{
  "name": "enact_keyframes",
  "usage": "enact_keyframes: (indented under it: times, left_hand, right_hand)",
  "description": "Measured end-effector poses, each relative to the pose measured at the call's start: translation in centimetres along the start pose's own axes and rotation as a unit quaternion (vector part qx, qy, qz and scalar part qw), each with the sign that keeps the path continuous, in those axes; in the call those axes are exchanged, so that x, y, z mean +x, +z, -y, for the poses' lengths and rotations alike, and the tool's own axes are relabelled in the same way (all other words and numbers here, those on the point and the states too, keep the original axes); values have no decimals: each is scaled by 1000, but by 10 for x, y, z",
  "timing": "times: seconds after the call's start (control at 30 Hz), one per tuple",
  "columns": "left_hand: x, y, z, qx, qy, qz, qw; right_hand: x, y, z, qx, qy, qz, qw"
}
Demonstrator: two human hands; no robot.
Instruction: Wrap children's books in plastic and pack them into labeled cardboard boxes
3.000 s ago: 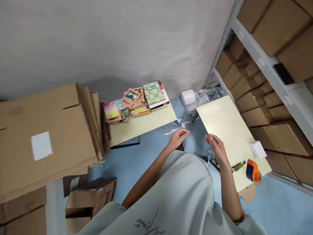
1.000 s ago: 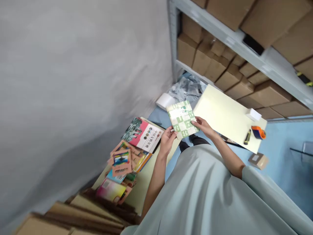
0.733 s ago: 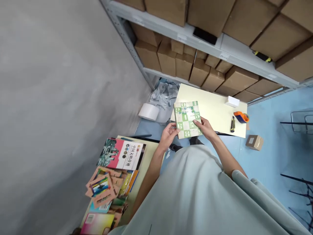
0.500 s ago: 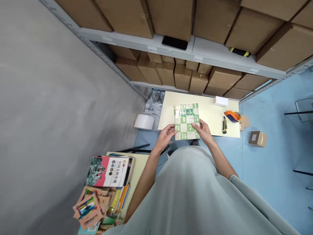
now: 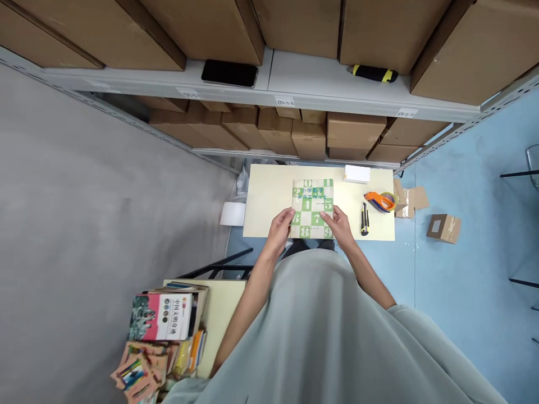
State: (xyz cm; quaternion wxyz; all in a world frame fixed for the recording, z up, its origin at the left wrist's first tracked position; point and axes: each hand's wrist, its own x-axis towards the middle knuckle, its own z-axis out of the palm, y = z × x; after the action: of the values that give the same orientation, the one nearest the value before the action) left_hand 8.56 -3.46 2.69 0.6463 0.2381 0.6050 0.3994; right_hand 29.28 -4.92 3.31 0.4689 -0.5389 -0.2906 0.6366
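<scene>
Between my two hands is a thin book (image 5: 312,209) with a green and white checkered cover, large numerals and blue Chinese lettering. My left hand (image 5: 281,224) grips its left edge, fingers curled at the side. On the right, my right hand (image 5: 340,225) holds the opposite edge, thumb lying on the cover. The book faces up, over the near part of a pale yellow table (image 5: 265,196). To its right on that table lie a black and yellow utility knife (image 5: 364,219), an orange tape dispenser (image 5: 379,201) and a small white box (image 5: 356,174).
Metal shelving (image 5: 236,92) with cardboard boxes spans the far side, holding a black phone (image 5: 229,73) and another utility knife (image 5: 374,73). Piled books (image 5: 174,317) sit on a second table (image 5: 225,303) at lower left. A small carton (image 5: 443,228) rests on the floor at right.
My view has shifted, so the shelf and tables appear further left. The book stays in both hands; my left hand now sits more firmly along its left edge.
</scene>
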Motion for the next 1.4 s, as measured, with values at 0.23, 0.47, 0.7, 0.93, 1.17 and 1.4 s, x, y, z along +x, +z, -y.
enact_keyframes:
  times: [0.23,0.47,0.7,0.93,1.17,1.4]
  left_hand:
    - [20,-1,-8,7,-34,23,999]
    - [45,-1,-4,-27,-42,72,996]
    - [72,-19,-13,-31,-64,166,984]
    - [86,-50,-31,-24,-88,198,976]
    - [93,-65,-43,-10,-62,213,975]
    - [85,-61,-55,19,19,167,986]
  right_hand:
    - [11,4,-5,9,2,-19,1000]
    - [3,27,6,-43,-14,-84,995]
    - [4,58,20,-110,-7,-150,983]
    - [9,82,24,-68,43,-136,987]
    - [11,84,21,-115,48,-131,983]
    - [31,63,22,-115,22,-57,991]
